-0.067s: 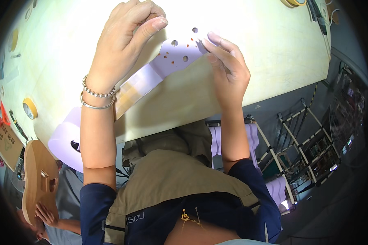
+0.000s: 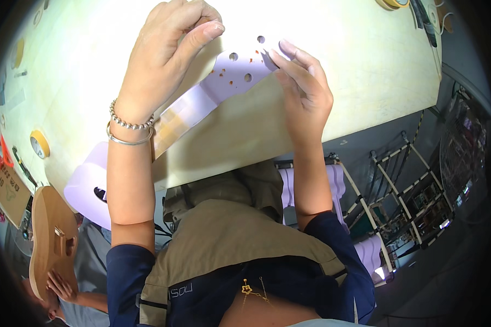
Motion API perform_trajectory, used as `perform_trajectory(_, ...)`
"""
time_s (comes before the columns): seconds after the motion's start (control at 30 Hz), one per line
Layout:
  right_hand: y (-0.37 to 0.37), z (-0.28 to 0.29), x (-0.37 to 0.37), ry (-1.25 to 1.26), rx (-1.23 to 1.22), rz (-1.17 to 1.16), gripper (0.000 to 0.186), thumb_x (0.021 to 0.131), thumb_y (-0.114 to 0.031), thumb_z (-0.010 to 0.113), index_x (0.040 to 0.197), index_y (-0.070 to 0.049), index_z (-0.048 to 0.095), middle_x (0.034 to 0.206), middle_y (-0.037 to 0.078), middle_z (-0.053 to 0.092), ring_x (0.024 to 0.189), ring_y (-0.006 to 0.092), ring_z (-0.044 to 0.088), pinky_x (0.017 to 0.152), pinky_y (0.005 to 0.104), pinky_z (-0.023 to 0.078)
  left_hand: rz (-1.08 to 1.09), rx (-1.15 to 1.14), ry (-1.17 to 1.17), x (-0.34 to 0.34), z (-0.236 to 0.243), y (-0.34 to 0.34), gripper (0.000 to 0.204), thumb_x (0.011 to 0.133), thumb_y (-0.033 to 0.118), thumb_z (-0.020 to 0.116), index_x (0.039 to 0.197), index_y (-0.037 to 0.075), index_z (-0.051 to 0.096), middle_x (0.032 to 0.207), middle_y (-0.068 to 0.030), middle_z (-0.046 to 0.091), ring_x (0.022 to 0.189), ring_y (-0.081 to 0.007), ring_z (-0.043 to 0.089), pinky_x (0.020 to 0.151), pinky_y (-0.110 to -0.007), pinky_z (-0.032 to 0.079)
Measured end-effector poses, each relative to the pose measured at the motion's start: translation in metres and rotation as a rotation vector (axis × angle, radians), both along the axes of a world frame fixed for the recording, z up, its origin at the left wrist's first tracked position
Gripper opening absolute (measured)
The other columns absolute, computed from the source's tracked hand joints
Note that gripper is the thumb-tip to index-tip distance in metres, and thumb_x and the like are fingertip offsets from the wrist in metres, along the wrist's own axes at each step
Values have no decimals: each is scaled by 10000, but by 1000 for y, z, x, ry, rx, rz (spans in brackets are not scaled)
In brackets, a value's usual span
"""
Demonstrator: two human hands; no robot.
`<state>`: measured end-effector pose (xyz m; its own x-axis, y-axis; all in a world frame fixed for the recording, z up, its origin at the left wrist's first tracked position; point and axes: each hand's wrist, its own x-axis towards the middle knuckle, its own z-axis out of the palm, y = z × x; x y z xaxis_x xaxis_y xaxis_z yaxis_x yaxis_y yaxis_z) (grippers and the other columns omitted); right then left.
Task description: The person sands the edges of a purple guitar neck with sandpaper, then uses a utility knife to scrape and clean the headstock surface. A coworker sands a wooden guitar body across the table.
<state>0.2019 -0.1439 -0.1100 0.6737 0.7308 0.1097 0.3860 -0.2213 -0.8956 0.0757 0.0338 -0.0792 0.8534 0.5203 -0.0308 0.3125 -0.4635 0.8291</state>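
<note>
A lilac electric guitar lies across the table edge, its body (image 2: 86, 182) partly behind my left forearm. Its headstock (image 2: 227, 76) has several round holes and small reddish specks. Yellowish and clear tape (image 2: 172, 126) covers part of the neck. My left hand (image 2: 174, 41) is raised just left of the headstock, fingers curled and thumb against them; whatever is inside is hidden. At the headstock's right edge, the thumb and fingers of my right hand (image 2: 305, 79) come together at a small pale bit too small to name.
Tape rolls (image 2: 39, 144) lie on the pale table (image 2: 365, 76). At lower left another person's hand (image 2: 63, 286) holds a bare wooden guitar body (image 2: 53, 240). Right of me stand a tube rack (image 2: 390, 188) with lilac parts (image 2: 333, 185) and a large fan (image 2: 463, 152).
My right fingertips have shifted very slightly at the headstock edge, the middle finger a little more raised. My left hand and the guitar look almost the same.
</note>
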Motion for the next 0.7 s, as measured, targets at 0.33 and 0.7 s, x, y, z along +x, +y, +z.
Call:
perform_trajectory(0.33, 8, -13, -3, -315, -32, 15, 320, 735, -16, 731, 1015, -168, 747, 1074, 103, 657, 879, 248, 618, 715, 318, 498, 6, -11, -1, 0, 0, 1, 205, 957, 214, 534, 879, 30, 584, 844, -36, 541, 832, -172, 465, 816, -287, 376)
perform_trajectory(0.7, 9, -13, -1, -396, -19, 56, 347, 712, 29, 714, 1003, -156, 748, 1009, 110, 655, 837, 242, 606, 713, 310, 493, 24, -4, -1, 3, 1, 0, 215, 952, 220, 538, 879, 23, 584, 829, -42, 531, 810, -174, 465, 799, -288, 382)
